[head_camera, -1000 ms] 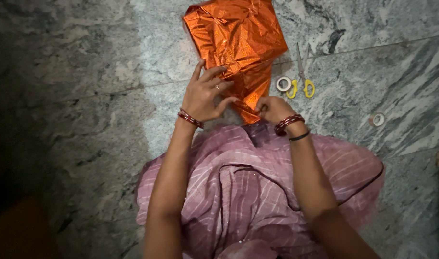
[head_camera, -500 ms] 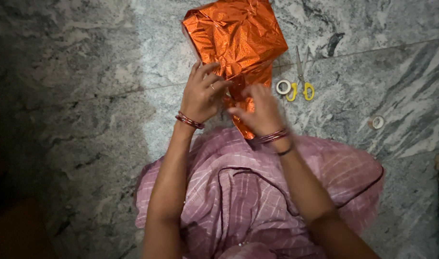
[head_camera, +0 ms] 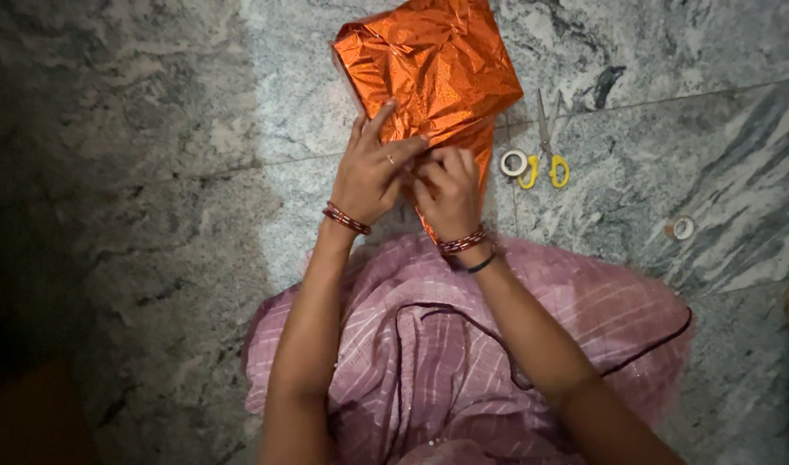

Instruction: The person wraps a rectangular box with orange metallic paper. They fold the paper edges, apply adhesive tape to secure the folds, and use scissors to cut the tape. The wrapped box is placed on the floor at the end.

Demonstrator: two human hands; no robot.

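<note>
You are seated on a floor of grey-and-white veined polished stone slabs (head_camera: pixel 153 129), a thin joint line running across it from left to right; the left side and the lower left corner fall into deep shadow, and no walls or furniture can be made out. Your lap is covered by pale purple striped cloth with a dark edging (head_camera: pixel 463 344), spread wide over the floor. Straight ahead of you lies a parcel wrapped in crinkled, shiny orange metallic foil paper (head_camera: pixel 437 60), roughly square, its top edge cut off by the frame; a narrowing flap of the same paper runs down from its near edge toward your lap. The foil is heavily creased and catches the light in bright patches. Your left hand (head_camera: pixel 373 172), red bangles at the wrist and a ring on one finger, lies on the near edge of the parcel with fingers extended, pressing rather than clenching. Your right hand (head_camera: pixel 450 189), also bangled, is curled just beside it, touching the flap; fingertips pinch the paper. To the right, near the parcel, lie a small white tape roll (head_camera: pixel 513 163) and yellow-handled scissors (head_camera: pixel 545 146), blades pointing away. Well apart, further right, sits a second small tape roll (head_camera: pixel 682 227).
</note>
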